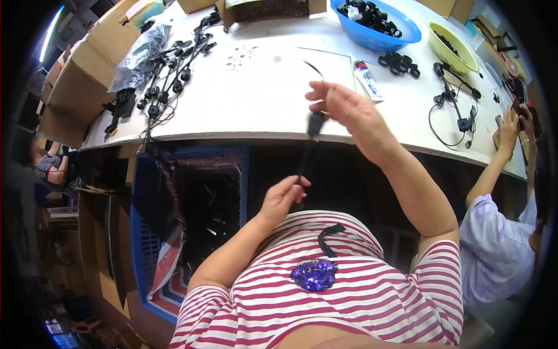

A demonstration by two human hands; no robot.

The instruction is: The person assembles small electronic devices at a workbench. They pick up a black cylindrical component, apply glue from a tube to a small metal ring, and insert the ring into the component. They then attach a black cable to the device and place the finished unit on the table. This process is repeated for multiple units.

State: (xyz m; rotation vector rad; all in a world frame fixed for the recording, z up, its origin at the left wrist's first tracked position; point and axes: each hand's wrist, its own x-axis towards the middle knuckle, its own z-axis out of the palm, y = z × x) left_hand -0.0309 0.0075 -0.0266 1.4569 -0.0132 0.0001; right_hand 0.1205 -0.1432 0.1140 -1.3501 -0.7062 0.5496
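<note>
My right hand (351, 113) is over the front edge of the table, its thumb and fingers closed round the upper part of a black cable assembly. A black block-shaped fitting (315, 125) hangs just below those fingers, and a thin black wire end (314, 68) sticks up beyond them. Lower and to the left, in front of my body, my left hand (282, 200) pinches the dark lower end of the same piece. Between the hands its length is hard to make out against the dark space under the table.
Several black cable assemblies (174, 72) lie at the table's left, beside a cardboard box (96, 70). Black rings fill a blue basin (378, 38); a yellow basin (450, 49) and a tube (367, 80) are nearby. A blue crate (139, 232) stands below. A co-worker (500, 232) sits right.
</note>
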